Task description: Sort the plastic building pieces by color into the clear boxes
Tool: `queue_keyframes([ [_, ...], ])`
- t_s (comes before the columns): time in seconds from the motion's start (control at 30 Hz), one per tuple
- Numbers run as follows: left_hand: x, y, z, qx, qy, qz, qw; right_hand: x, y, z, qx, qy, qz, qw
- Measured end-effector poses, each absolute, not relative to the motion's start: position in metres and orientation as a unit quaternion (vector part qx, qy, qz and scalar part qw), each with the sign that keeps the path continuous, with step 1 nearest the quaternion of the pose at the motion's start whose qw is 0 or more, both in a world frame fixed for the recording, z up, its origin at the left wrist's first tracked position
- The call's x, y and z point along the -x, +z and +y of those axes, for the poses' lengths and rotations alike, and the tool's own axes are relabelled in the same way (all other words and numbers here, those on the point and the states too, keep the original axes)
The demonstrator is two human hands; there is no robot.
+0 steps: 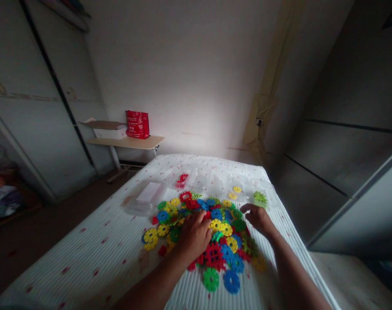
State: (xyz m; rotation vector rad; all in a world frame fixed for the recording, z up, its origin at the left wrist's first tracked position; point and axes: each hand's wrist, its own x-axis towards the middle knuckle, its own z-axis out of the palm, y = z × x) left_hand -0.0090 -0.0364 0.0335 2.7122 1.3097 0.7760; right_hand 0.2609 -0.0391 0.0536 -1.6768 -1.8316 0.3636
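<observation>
A pile of plastic interlocking building pieces in red, yellow, blue and green lies on the bed. My left hand (196, 232) rests over its middle, fingers bent, with a red piece (207, 215) at its fingertips; part of the grip is hidden. To the right, my right hand (259, 218) hovers beside the pile with nothing visible in it, index finger and thumb apart. A green notched disc (237, 214) is nearest to it. Closer to me lie a red square lattice piece (214, 255), a green disc (211, 280) and a blue disc (231, 281).
Behind the pile stand clear plastic boxes: one with red pieces (182, 180), others near yellow discs (237, 189) and light green pieces (260, 198). A closed-looking clear box (146, 198) is at left. Beyond the bed (95, 245), a side table (128, 143) carries a red bag (137, 125).
</observation>
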Motion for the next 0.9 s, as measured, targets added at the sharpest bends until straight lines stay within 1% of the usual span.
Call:
queue_keyframes([
  [0.1, 0.009, 0.033, -0.037, -0.872, 0.251, 0.421, 0.016, -0.263, 0.052, -0.039, 0.638, 0.146, -0.706, 0.271],
  [0.27, 0.009, 0.034, -0.037, -0.872, 0.25, 0.42, 0.015, -0.253, 0.037, -0.034, 0.704, 0.055, -0.657, 0.264],
  [0.4, 0.009, 0.034, -0.037, -0.872, 0.248, 0.422, 0.015, -0.244, 0.03, -0.032, 0.745, 0.049, -0.629, 0.215],
  [0.47, 0.009, 0.034, -0.036, -0.872, 0.244, 0.423, 0.014, -0.242, 0.031, -0.032, 0.746, 0.051, -0.629, 0.211],
  [0.57, 0.008, 0.035, -0.036, -0.872, 0.243, 0.425, 0.015, -0.244, 0.031, -0.03, 0.731, 0.058, -0.634, 0.245],
  [0.67, 0.008, 0.035, -0.037, -0.872, 0.245, 0.423, 0.017, -0.248, 0.035, -0.029, 0.715, 0.098, -0.621, 0.307],
  [0.8, 0.009, 0.034, -0.037, -0.872, 0.247, 0.421, 0.017, -0.251, 0.049, -0.034, 0.657, 0.242, -0.584, 0.411],
  [0.9, 0.009, 0.033, -0.037, -0.872, 0.245, 0.423, 0.02, -0.252, 0.061, -0.04, 0.615, 0.33, -0.567, 0.437],
])
